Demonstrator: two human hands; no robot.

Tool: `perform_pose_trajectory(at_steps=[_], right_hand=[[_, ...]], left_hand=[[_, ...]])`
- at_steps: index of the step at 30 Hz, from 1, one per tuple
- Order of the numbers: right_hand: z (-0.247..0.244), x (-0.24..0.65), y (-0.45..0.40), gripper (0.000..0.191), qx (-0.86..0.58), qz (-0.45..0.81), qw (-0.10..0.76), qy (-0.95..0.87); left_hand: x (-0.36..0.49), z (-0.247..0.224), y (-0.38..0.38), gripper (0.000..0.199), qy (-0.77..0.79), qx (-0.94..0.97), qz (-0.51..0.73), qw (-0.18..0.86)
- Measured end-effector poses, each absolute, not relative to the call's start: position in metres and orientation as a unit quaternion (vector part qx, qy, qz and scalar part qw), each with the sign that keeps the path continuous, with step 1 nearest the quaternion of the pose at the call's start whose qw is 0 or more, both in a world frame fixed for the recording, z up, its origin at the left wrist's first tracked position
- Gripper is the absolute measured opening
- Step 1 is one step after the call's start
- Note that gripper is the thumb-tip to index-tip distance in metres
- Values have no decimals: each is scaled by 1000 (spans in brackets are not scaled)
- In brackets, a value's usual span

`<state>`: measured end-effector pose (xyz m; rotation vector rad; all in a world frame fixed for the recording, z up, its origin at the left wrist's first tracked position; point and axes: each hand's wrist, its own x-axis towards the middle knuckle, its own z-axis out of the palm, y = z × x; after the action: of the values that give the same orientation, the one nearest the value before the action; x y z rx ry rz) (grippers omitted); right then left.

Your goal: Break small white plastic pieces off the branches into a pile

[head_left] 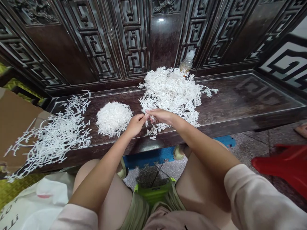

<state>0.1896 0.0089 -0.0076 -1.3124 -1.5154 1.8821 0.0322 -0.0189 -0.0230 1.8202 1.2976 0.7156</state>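
Observation:
My left hand (pixel 136 125) and my right hand (pixel 160 115) meet over the front of the dark wooden bench seat. Both have their fingers pinched on a small white branched sprig (pixel 152 119), largely covered by the fingers. Behind my right hand rises a large heap of white sprigs with tufted ends (pixel 171 89). A few loose sprigs (pixel 154 129) lie near the bench's front edge, below that hand. To the left of my left hand sits a rounded mound of small white pieces (pixel 113 118). Farther left, a tangle of bare white branching stems (pixel 57 137) spreads out.
A carved wooden backrest (pixel 165 41) closes off the rear of the bench (pixel 227 102). Behind the heap stands a bottle with a white cap (pixel 187 60). Cardboard (pixel 16 118) lies at the left. A red plastic stool (pixel 283 166) is on the floor at right.

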Motion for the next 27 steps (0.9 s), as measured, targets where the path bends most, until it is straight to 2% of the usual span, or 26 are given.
perform_pose_trajectory(at_steps=[3,6,10,16,20,27], right_hand=[[-6,191,9,34,-446,697,190,-528],[-5,192,8,29,-444,703,148,-535],[-2,194,6,26,-446,671,123,-580],[-3,186,2,24,-564,525,218,-599],[-9,177,1,23,-617,423,247,-616],[-18,166,4,19,-658,358,283,-599]], left_hand=[[32,-24,-19,40,496,729,260,395],[34,-27,-21,36,476,747,254,389],[38,-28,-26,32,466,761,258,372],[48,-20,-35,33,486,757,313,305],[50,-20,-35,33,497,752,339,270],[53,-23,-34,33,512,741,349,258]])
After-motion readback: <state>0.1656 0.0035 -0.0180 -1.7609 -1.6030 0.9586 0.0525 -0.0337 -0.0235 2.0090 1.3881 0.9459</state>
